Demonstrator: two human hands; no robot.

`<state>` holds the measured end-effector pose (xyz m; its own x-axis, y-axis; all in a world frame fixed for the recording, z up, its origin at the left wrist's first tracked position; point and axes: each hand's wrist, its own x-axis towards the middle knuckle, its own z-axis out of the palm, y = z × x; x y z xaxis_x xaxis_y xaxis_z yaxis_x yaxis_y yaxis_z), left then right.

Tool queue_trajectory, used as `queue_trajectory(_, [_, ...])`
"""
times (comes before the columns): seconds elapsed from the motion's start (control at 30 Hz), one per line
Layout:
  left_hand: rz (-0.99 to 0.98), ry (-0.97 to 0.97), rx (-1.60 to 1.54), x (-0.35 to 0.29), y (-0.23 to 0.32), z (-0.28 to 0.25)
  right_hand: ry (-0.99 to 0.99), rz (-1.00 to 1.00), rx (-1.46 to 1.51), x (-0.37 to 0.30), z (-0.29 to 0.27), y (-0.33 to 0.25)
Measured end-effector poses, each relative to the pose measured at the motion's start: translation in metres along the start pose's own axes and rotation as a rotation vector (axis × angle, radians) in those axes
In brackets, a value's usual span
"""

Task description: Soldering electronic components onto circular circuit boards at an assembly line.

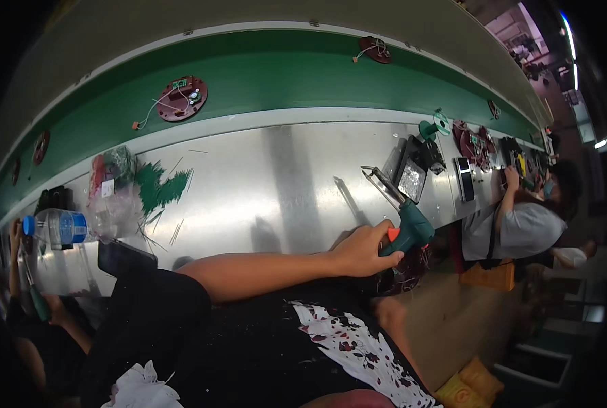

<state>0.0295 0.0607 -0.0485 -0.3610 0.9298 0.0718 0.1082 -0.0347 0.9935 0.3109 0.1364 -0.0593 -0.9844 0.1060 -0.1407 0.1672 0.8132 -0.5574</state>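
R hand (361, 250) clamped on green solder gun (407, 228) grip at near edge of metal bench (283, 183), tip angled up w/ nothing touching it, prob. for safety. L hand not visible. Round red board (181, 98) far left on green belt (283, 75).

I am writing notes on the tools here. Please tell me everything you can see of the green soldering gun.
The soldering gun has a dark green pistol-shaped body that looks like plastic, with an orange trigger and a long metal front part with a thin tip. It points up and to the left, over the shiny metal bench. One hand grips its handle, a finger near the trigger. Nothing else touches it that I can see.
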Motion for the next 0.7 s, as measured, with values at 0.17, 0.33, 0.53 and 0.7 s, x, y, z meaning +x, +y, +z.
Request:
queue_trajectory(0.17, [-0.040, -0.018, -0.005, -0.010, 0.015, 0.007, 0.514, 0.403, 0.619, 0.023, 0.002, -0.048])
queue_trajectory(0.33, [0.076, 0.031, 0.061, -0.012, 0.018, 0.008, 0.758, 0.380, 0.977, 0.072, -0.024, -0.086])
queue_trajectory(0.53, [0.253, -0.033, -0.075, -0.019, 0.020, -0.003, 0.602, 0.383, 0.868, 0.099, -0.011, -0.029])
queue_trajectory(0.7, [0.359, -0.231, 0.203, -0.012, 0.031, -0.029, 0.659, 0.097, 1.434, 0.139, -0.006, -0.049])
